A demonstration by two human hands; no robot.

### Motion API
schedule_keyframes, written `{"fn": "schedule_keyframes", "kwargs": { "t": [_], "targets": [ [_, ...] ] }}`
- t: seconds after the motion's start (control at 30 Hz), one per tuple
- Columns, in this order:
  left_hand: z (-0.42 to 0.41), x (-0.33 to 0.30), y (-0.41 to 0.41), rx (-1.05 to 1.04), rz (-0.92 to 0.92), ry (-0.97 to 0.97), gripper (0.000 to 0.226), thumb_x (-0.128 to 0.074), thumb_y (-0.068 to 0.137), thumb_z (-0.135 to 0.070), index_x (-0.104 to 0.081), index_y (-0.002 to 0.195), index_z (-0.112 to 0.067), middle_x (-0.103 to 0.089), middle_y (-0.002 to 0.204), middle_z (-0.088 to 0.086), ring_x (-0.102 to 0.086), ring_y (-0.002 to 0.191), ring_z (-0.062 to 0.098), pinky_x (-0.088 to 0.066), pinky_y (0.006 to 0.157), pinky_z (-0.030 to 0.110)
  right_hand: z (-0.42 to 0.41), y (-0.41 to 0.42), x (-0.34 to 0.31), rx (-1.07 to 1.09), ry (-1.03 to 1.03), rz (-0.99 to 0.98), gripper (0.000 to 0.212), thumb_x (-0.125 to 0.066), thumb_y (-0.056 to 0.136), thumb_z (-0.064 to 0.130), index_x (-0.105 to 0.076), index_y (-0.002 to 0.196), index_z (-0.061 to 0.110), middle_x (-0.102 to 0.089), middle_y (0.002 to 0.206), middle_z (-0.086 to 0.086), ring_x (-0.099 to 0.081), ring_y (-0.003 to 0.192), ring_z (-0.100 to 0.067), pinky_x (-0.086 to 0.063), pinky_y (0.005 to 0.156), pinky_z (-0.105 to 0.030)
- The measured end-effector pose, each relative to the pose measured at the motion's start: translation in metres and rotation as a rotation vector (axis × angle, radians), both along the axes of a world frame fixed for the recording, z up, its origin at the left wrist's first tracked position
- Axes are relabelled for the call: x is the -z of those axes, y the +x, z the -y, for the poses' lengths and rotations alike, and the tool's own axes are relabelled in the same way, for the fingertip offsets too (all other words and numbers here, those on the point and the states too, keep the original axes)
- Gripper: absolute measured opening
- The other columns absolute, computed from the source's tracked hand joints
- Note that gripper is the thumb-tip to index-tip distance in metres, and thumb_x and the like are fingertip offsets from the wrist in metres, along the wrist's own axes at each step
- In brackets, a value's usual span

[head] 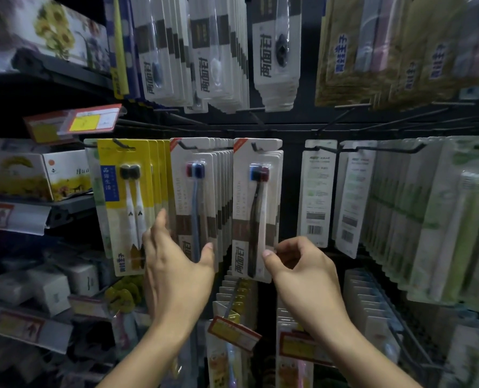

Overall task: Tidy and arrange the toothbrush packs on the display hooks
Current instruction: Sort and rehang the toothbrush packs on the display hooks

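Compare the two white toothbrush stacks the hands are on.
The left stack holds many packs, its front brush blue-handled; the right stack is thinner, its front brush dark-handled. The left hand spans the left stack; the right hand pinches the right stack's edge. Both hang from hooks.

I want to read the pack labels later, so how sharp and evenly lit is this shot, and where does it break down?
Head view: the centre is sharp and well lit, around the white toothbrush packs and both hands, left hand, right hand; the green packs at right and the shelf boxes at left smear with blur; edges bow from the wide lens; lower shelves fall dark.
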State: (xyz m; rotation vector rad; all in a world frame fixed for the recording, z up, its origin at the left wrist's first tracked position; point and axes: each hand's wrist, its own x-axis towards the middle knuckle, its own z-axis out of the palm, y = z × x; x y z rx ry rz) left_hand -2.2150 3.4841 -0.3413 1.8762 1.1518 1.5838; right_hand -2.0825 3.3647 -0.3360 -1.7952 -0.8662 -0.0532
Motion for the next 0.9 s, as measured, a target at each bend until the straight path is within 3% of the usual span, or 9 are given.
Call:
{"fn": "schedule_keyframes", "kwargs": {
  "t": [0.13, 0.3, 0.47, 0.57, 0.67, 0.77, 0.9],
  "targets": [
    [0.008, -0.004, 0.001, -0.045, 0.009, 0.059, 0.084, -0.084, 0.083, -0.017, -0.035, 0.151, -0.022, -0.037, 0.147, 0.001, -0.044, 0.133, 0.021, -0.032, 0.105, 0.027, 0.01, 0.002, -0.001, 0.016, -0.025, -0.002, 0.018, -0.07, 0.092, 0.048, -0.062, 0.102, 0.036, -0.065, 0.102, 0.014, -0.062, 0.097, -0.006, -0.057, 0.09, -0.037],
    [0.026, -0.008, 0.009, -0.001, 0.063, 0.282, 0.063, -0.082, 0.078, -0.007, -0.049, 0.131, -0.018, -0.043, 0.122, -0.003, -0.048, 0.113, 0.017, -0.045, 0.096, 0.032, 0.026, 0.009, -0.001, 0.055, -0.041, -0.012, 0.016, -0.071, 0.092, 0.041, -0.063, 0.103, 0.035, -0.065, 0.103, 0.013, -0.062, 0.097, -0.008, -0.056, 0.09, -0.037],
    [0.052, -0.014, 0.025, 0.201, 0.084, 0.496, 0.038, -0.072, 0.083, -0.002, -0.058, 0.114, -0.017, -0.052, 0.1, -0.006, -0.054, 0.091, 0.012, -0.047, 0.077, 0.02, 0.044, 0.019, -0.005, 0.104, -0.046, -0.024, 0.016, -0.07, 0.091, 0.037, -0.065, 0.106, 0.032, -0.066, 0.103, 0.011, -0.063, 0.098, -0.011, -0.055, 0.09, -0.038],
    [0.064, -0.025, 0.041, 0.333, 0.018, 0.587, 0.02, -0.065, 0.084, -0.009, -0.061, 0.101, -0.019, -0.054, 0.091, -0.008, -0.056, 0.083, 0.01, -0.048, 0.069, 0.025, 0.051, 0.028, -0.013, 0.126, -0.033, -0.024, 0.015, -0.07, 0.091, 0.033, -0.065, 0.105, 0.031, -0.067, 0.102, 0.009, -0.064, 0.099, -0.014, -0.054, 0.092, -0.037],
    [0.076, -0.037, 0.061, 0.479, -0.059, 0.519, 0.014, -0.062, 0.086, -0.016, -0.061, 0.096, -0.025, -0.055, 0.09, -0.013, -0.057, 0.084, 0.006, -0.05, 0.07, 0.027, 0.054, 0.039, -0.024, 0.147, -0.012, -0.014, 0.016, -0.069, 0.091, 0.03, -0.065, 0.106, 0.03, -0.067, 0.103, 0.009, -0.064, 0.1, -0.015, -0.053, 0.091, -0.035],
    [0.079, -0.046, 0.083, 0.56, -0.139, 0.332, 0.017, -0.067, 0.091, -0.02, -0.061, 0.101, -0.032, -0.055, 0.096, -0.016, -0.057, 0.089, 0.001, -0.047, 0.074, 0.016, 0.053, 0.052, -0.031, 0.179, -0.009, -0.001, 0.024, -0.068, 0.091, 0.033, -0.064, 0.114, 0.029, -0.066, 0.112, 0.007, -0.064, 0.106, -0.016, -0.053, 0.094, -0.036],
    [0.074, -0.056, 0.117, 0.554, -0.232, 0.113, 0.018, -0.068, 0.091, -0.023, -0.064, 0.105, -0.035, -0.06, 0.111, -0.011, -0.062, 0.104, 0.009, -0.056, 0.092, 0.033, 0.05, 0.071, -0.034, 0.188, -0.069, 0.056, 0.043, -0.066, 0.093, 0.036, -0.06, 0.133, 0.024, -0.057, 0.135, -0.001, -0.057, 0.126, -0.021, -0.044, 0.104, -0.032]
  ]
}}
